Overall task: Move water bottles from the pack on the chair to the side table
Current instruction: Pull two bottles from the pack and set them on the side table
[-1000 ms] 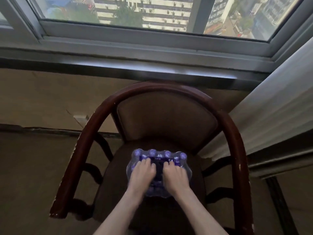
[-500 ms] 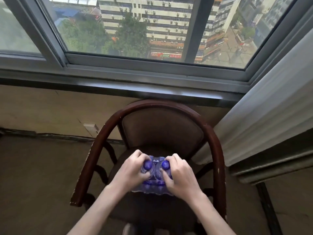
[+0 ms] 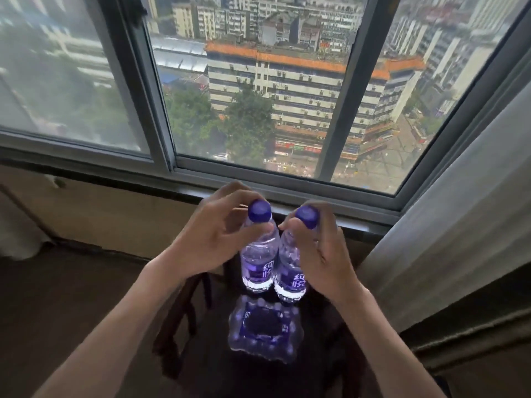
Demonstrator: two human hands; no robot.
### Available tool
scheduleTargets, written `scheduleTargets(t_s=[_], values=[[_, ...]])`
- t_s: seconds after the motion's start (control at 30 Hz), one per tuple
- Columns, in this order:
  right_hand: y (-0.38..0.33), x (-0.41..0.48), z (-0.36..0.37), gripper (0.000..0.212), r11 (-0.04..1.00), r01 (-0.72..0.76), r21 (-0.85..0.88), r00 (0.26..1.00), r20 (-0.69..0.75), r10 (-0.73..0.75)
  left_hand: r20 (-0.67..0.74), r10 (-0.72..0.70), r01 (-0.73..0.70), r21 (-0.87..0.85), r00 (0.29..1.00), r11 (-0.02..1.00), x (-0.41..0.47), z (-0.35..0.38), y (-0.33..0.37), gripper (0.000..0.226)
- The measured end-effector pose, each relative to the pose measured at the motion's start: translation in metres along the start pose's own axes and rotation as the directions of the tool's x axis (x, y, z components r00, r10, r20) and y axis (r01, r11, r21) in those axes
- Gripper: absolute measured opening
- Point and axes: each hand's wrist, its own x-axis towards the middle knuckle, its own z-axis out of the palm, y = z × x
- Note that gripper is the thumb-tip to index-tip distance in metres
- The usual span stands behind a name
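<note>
- Your left hand (image 3: 212, 239) grips the left bottle (image 3: 258, 254) by its neck.
- Your right hand (image 3: 324, 254) grips the right bottle (image 3: 290, 271) likewise.
- Both bottles hang upright, side by side, above the pack (image 3: 265, 330) on the chair (image 3: 178, 317).

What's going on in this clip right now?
A person holds one water bottle in each hand, gripped near the purple caps: the left hand has the left bottle and the right hand has the right bottle. Both bottles are lifted clear above the shrink-wrapped pack, which sits on the dark chair by the window. No side table is in view.
</note>
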Motion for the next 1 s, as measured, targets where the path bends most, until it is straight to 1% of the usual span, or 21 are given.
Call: scheduleTargets(t_s=[0.07,0.13,0.2,0.23,0.33,0.43,0.53,0.63,0.73,0.8,0.9,1.0], values=[[-0.028,0.030,-0.001,0.023,0.996,0.044,0.072,0.998,-0.042,-0.041,-0.092,0.070,-0.073,-0.026,0.993,0.997,0.015,-0.012,0.032,0.028],[-0.058,0.058,0.001,0.021,0.990,0.020,0.141,0.997,-0.080,-0.009,-0.184,0.106,-0.121,-0.073,0.977,0.990,0.029,-0.027,0.058,0.022],[-0.085,0.081,0.007,0.020,0.979,-0.005,0.204,0.996,-0.082,0.022,-0.230,0.107,-0.136,-0.113,0.967,0.984,0.039,-0.046,0.075,0.020],[-0.097,0.090,0.013,0.022,0.970,-0.012,0.242,0.997,-0.069,0.029,-0.244,0.085,-0.124,-0.148,0.966,0.981,0.041,-0.056,0.079,0.021],[-0.123,0.110,0.037,0.027,0.916,-0.090,0.391,0.995,-0.003,0.099,-0.296,-0.066,-0.032,-0.312,0.953,0.949,0.032,-0.087,0.083,0.023],[-0.140,0.116,0.082,0.033,0.862,-0.193,0.468,0.981,0.101,0.165,-0.338,-0.176,0.054,-0.340,0.924,0.939,0.002,-0.119,0.073,0.026],[-0.154,0.115,0.149,0.038,0.836,-0.251,0.488,0.963,0.214,0.164,-0.438,-0.236,0.095,-0.321,0.867,0.942,-0.048,-0.162,0.063,0.026],[-0.173,0.111,0.235,0.034,0.807,-0.267,0.527,0.939,0.332,0.094,-0.567,-0.272,0.169,-0.227,0.777,0.959,-0.115,-0.223,0.059,0.030],[-0.203,0.106,0.336,0.029,0.739,-0.310,0.599,0.897,0.441,0.019,-0.668,-0.266,0.193,-0.183,0.696,0.964,-0.187,-0.296,0.061,0.030],[-0.228,0.102,0.406,0.031,0.713,-0.328,0.619,0.877,0.480,-0.014,-0.714,-0.259,0.227,-0.142,0.651,0.964,-0.234,-0.349,0.066,0.026],[-0.270,0.100,0.506,0.035,0.719,-0.323,0.615,0.852,0.520,-0.063,-0.788,-0.224,0.288,-0.062,0.573,0.956,-0.296,-0.428,0.076,0.029],[-0.311,0.101,0.596,0.032,0.752,-0.308,0.582,0.812,0.573,-0.112,-0.868,-0.164,0.375,0.028,0.469,0.927,-0.348,-0.499,0.081,0.029]])
